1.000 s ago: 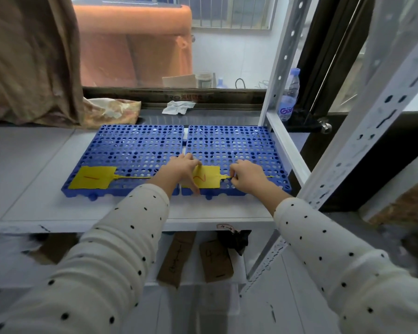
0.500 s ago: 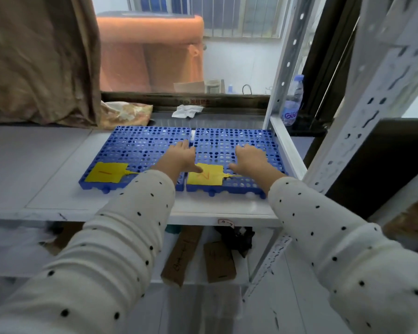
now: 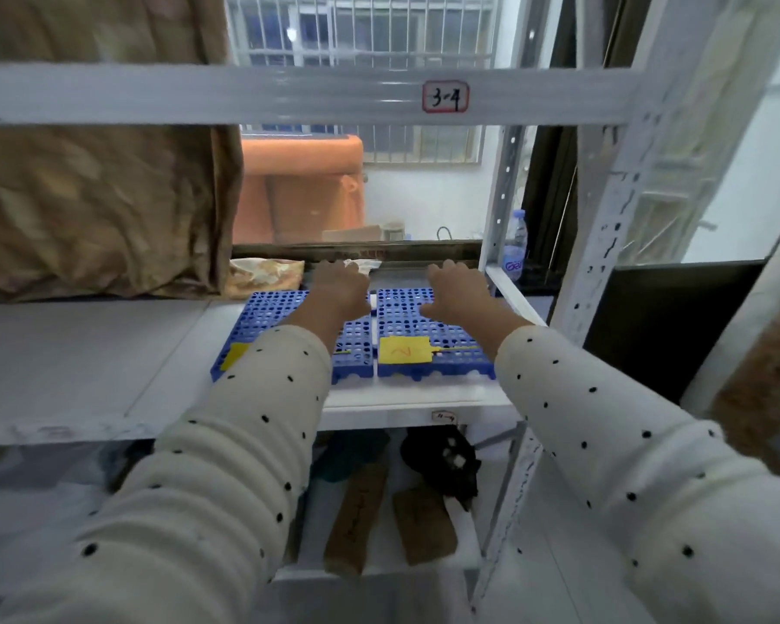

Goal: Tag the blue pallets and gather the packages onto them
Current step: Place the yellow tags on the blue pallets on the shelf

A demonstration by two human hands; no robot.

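while both my hands reach to the back of the shelf (image 3: 415, 398), my left hand (image 3: 339, 286) hovers over the left blue pallet (image 3: 266, 322), fingers spread and holding nothing. the right pallet (image 3: 428, 328) lies under my right hand (image 3: 458, 292), likewise empty and open. its yellow tag (image 3: 401, 349) sits nearer me, behind my fingers. no packages are visible.

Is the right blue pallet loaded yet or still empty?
Empty of packages: the right pallet carries only its yellow tag; the right hand is over its far part.
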